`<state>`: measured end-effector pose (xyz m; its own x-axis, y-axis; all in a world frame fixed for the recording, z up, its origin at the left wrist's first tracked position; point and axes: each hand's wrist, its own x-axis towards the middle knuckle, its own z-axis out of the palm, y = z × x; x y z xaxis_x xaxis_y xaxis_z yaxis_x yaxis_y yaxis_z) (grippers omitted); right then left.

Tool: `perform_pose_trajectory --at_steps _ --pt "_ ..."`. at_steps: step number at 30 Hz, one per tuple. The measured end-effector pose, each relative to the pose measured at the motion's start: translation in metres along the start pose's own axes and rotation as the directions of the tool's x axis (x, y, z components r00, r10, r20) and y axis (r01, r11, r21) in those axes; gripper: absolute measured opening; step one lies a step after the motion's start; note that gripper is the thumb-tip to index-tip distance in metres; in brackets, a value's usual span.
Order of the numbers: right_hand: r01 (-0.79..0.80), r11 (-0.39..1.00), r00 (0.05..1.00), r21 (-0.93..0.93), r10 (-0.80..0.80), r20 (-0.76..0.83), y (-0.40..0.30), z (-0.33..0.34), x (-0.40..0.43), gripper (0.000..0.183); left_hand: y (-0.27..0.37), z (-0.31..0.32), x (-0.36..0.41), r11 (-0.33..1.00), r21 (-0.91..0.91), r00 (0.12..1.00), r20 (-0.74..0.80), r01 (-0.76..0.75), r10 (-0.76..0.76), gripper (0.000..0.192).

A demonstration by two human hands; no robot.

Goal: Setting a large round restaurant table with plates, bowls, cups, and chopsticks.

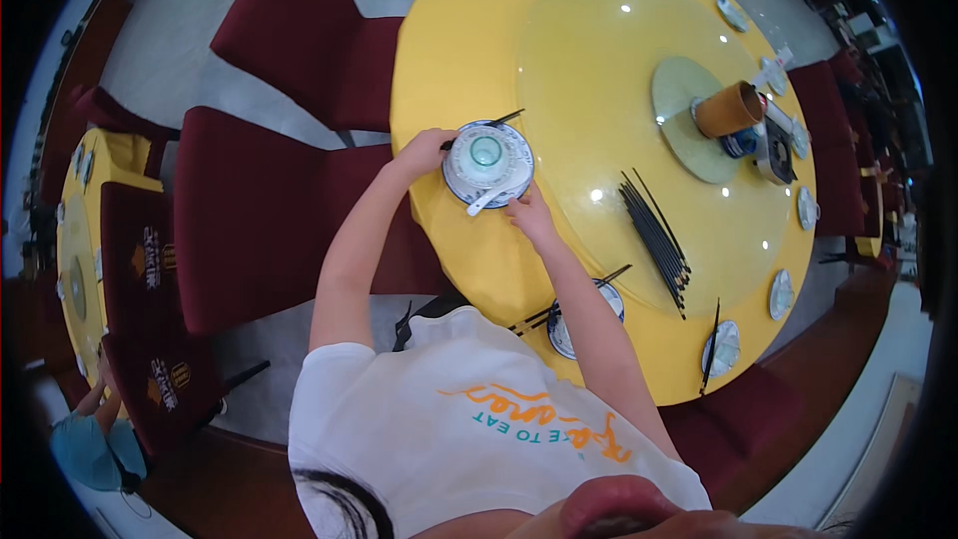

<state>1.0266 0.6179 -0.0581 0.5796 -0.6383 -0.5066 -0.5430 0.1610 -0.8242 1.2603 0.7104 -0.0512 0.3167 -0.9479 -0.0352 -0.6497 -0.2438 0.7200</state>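
Observation:
A blue-and-white plate [453,183] lies near the edge of the round table, bearing a small patterned bowl [479,174], a clear green-tinted glass [486,151] and a white spoon [486,198]. Black chopsticks [509,117] stick out behind the bowl. My left hand [428,152] is at the plate's left rim, its fingers closed on what looks like the dark ends of those chopsticks. With thumb and fingers, my right hand [531,215] grips the lower right rim. My right forearm partly hides another place setting [560,333] with chopsticks across it.
A glass turntable [569,52] on the yellow tablecloth [449,37] bears a row of black chopsticks [655,239], a brown cup [726,111] and a portable stove [775,150]. More settings ring the table. Dark red chairs [247,217] stand left; a person [97,445] is at another table.

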Motion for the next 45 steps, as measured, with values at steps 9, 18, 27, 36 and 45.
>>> perform_pose_trajectory --at_steps 9,18,27,36,45 --pt "0.044 0.996 0.998 0.076 -0.047 0.036 0.018 0.025 -0.004 0.078 -0.011 -0.013 -0.020 0.991 0.078 0.993 0.042 0.110 -0.114 0.044" --pt "0.055 0.992 0.998 0.109 -0.055 0.005 0.028 0.027 -0.011 0.069 0.006 -0.022 -0.001 0.978 0.158 0.987 0.058 0.139 -0.150 0.043" --pt "0.030 0.995 0.998 0.093 -0.025 -0.063 0.045 0.011 -0.025 0.053 0.005 -0.028 0.010 0.984 0.171 0.984 0.164 0.044 -0.073 0.043" --pt "0.085 0.973 0.994 0.216 -0.069 -0.080 0.023 -0.006 -0.049 0.039 0.001 -0.037 0.010 0.993 0.096 0.982 0.166 0.072 -0.087 0.042" --pt "0.162 0.900 0.985 0.404 -0.127 -0.113 0.013 -0.047 -0.108 0.026 0.010 -0.039 -0.012 0.984 0.173 0.992 -0.105 -0.049 0.068 0.038"
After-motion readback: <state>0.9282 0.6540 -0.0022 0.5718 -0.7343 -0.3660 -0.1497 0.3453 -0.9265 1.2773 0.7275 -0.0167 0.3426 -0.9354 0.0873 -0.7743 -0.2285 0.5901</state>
